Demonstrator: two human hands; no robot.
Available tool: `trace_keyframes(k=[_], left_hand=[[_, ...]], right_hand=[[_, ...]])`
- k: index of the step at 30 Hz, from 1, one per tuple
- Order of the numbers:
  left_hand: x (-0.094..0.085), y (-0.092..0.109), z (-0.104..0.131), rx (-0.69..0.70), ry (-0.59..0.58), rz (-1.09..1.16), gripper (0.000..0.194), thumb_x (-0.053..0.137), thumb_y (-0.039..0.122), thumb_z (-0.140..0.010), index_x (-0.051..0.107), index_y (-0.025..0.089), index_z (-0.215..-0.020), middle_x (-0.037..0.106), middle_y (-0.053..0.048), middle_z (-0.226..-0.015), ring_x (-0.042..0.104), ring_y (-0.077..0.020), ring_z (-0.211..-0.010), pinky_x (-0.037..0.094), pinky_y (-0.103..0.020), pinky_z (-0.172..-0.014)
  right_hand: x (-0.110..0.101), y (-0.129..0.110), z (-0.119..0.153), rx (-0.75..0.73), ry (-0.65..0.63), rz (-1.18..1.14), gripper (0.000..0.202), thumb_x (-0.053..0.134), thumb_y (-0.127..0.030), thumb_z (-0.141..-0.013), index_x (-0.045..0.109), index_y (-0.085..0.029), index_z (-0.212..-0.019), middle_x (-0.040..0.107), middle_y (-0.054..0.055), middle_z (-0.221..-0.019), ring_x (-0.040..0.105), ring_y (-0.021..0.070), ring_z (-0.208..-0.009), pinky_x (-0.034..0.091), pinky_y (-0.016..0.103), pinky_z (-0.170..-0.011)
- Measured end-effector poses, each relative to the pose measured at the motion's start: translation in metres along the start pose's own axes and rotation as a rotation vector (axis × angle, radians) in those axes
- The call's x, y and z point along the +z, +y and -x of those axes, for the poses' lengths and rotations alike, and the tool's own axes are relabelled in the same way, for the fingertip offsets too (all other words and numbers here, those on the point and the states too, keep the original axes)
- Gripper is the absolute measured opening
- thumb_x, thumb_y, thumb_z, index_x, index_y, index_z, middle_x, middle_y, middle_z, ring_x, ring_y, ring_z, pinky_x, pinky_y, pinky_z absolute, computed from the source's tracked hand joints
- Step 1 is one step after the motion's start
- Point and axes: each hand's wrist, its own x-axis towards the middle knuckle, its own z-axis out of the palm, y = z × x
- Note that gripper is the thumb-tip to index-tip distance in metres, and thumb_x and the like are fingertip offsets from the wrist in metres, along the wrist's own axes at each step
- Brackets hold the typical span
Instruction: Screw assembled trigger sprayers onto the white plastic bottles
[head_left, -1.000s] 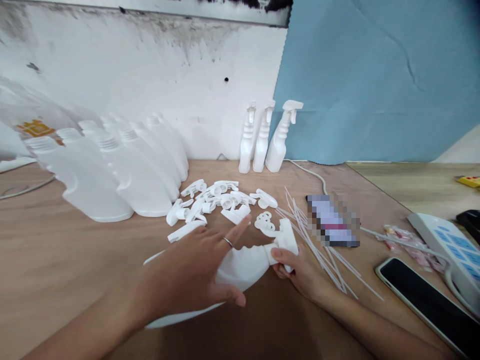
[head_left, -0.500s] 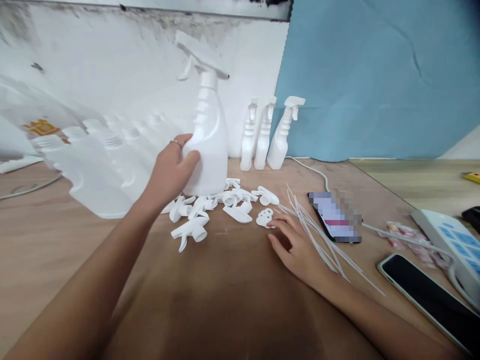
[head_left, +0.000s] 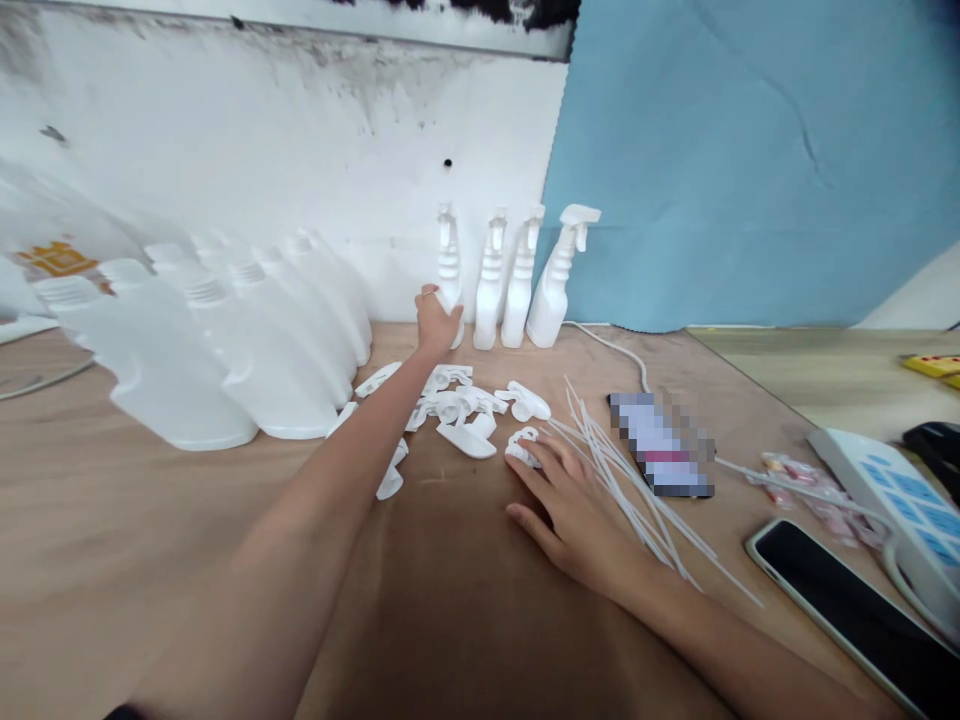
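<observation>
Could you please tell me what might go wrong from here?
The left hand grips a white plastic spray bottle close beside three matching bottles; a bump might topple one. The right hand is at a small cluster of white rings and close to thin white tubes, so it could scatter either.

Spray bottles (head_left: 489,297) behind spray heads (head_left: 450,407), tubes (head_left: 626,490) right, bottles (head_left: 176,375) left

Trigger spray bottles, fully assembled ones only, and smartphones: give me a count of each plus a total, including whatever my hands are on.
Trigger spray bottles, assembled: 4, one in the left hand
Smartphones: 2
Total: 6
</observation>
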Motion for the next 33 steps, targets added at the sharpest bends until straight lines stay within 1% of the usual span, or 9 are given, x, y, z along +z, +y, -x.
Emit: trace_keyframes(k=[6, 8, 11, 13, 19, 25, 29, 31, 33], left_hand=[[0.030, 0.021, 0.001, -0.016, -0.065, -0.050, 0.048, 0.058, 0.041, -0.094, 0.037, 0.017, -0.131, 0.045, -0.019, -0.135, 0.050, -0.0292, -0.129, 0.038, -0.042, -0.110], [0.034, 0.023, 0.006, 0.005, -0.095, -0.078, 0.069, 0.071, 0.045, -0.086, 0.033, 0.018, -0.136, 0.042, -0.019, -0.139, 0.047, -0.0314, -0.131, 0.035, -0.042, -0.112], [0.037, 0.020, 0.014, 0.038, -0.143, -0.127, 0.107, 0.091, 0.034, -0.063, 0.024, 0.017, -0.145, 0.039, -0.020, -0.142, 0.044, -0.0356, -0.133, 0.034, -0.043, -0.112], [0.038, 0.017, 0.017, 0.037, -0.153, -0.159, 0.116, 0.093, 0.028, -0.060, 0.018, 0.017, -0.148, 0.039, -0.022, -0.141, 0.045, -0.0374, -0.132, 0.036, -0.044, -0.111], [0.051, 0.017, 0.012, 0.020, -0.113, -0.239, 0.117, 0.090, 0.030, -0.066, 0.012, 0.013, -0.152, 0.043, -0.024, -0.135, 0.049, -0.0396, -0.127, 0.038, -0.046, -0.107], [0.060, 0.015, 0.013, 0.032, -0.076, -0.295, 0.108, 0.086, 0.035, -0.073, 0.015, 0.019, -0.153, 0.045, -0.022, -0.135, 0.052, -0.0398, -0.123, 0.043, -0.046, -0.101], [0.054, 0.017, 0.021, 0.067, -0.064, -0.324, 0.106, 0.082, 0.042, -0.075, 0.013, 0.017, -0.152, 0.043, -0.024, -0.138, 0.053, -0.0404, -0.121, 0.044, -0.047, -0.099], [0.046, 0.024, 0.026, 0.112, -0.050, -0.347, 0.101, 0.075, 0.046, -0.081, 0.010, 0.016, -0.153, 0.033, -0.026, -0.147, 0.045, -0.0424, -0.129, 0.041, -0.050, -0.101], [0.036, 0.033, 0.030, 0.199, -0.050, -0.379, 0.083, 0.060, 0.046, -0.092, 0.012, 0.016, -0.152, 0.024, -0.025, -0.154, 0.033, -0.0413, -0.138, 0.033, -0.052, -0.108]], right_hand=[[-0.002, -0.001, -0.001, -0.003, 0.012, -0.057, 0.049, 0.052, -0.041, -0.098, 0.052, -0.020, -0.142, 0.045, 0.014, -0.151, 0.035, 0.0363, -0.141, 0.039, 0.059, -0.110], [-0.002, -0.001, -0.002, -0.008, 0.020, -0.071, 0.048, 0.052, -0.041, -0.098, 0.053, -0.020, -0.141, 0.045, 0.014, -0.151, 0.035, 0.0357, -0.141, 0.039, 0.058, -0.111], [-0.003, -0.003, -0.003, -0.008, 0.016, -0.076, 0.049, 0.052, -0.041, -0.098, 0.053, -0.018, -0.141, 0.045, 0.015, -0.151, 0.034, 0.0352, -0.142, 0.039, 0.057, -0.112], [-0.003, -0.003, -0.003, 0.000, 0.009, -0.076, 0.049, 0.052, -0.040, -0.098, 0.053, -0.018, -0.141, 0.044, 0.015, -0.151, 0.034, 0.0353, -0.142, 0.039, 0.057, -0.112], [-0.003, -0.002, -0.002, -0.024, 0.030, -0.074, 0.047, 0.053, -0.036, -0.097, 0.054, -0.016, -0.139, 0.046, 0.015, -0.149, 0.035, 0.0354, -0.141, 0.039, 0.057, -0.112], [-0.003, 0.000, -0.003, -0.060, 0.096, -0.117, 0.040, 0.052, -0.025, -0.096, 0.058, -0.016, -0.135, 0.052, 0.013, -0.145, 0.041, 0.0326, -0.137, 0.041, 0.055, -0.112], [0.000, 0.001, -0.003, -0.048, 0.102, -0.145, 0.041, 0.051, -0.024, -0.096, 0.057, -0.015, -0.135, 0.049, 0.013, -0.148, 0.039, 0.0321, -0.138, 0.041, 0.054, -0.113], [0.002, 0.002, -0.002, -0.037, 0.103, -0.156, 0.041, 0.052, -0.025, -0.096, 0.057, -0.016, -0.136, 0.047, 0.013, -0.150, 0.039, 0.0320, -0.139, 0.041, 0.054, -0.113], [0.004, 0.002, -0.002, -0.020, 0.106, -0.159, 0.042, 0.053, -0.026, -0.096, 0.057, -0.016, -0.136, 0.047, 0.013, -0.150, 0.039, 0.0320, -0.139, 0.042, 0.053, -0.113]])
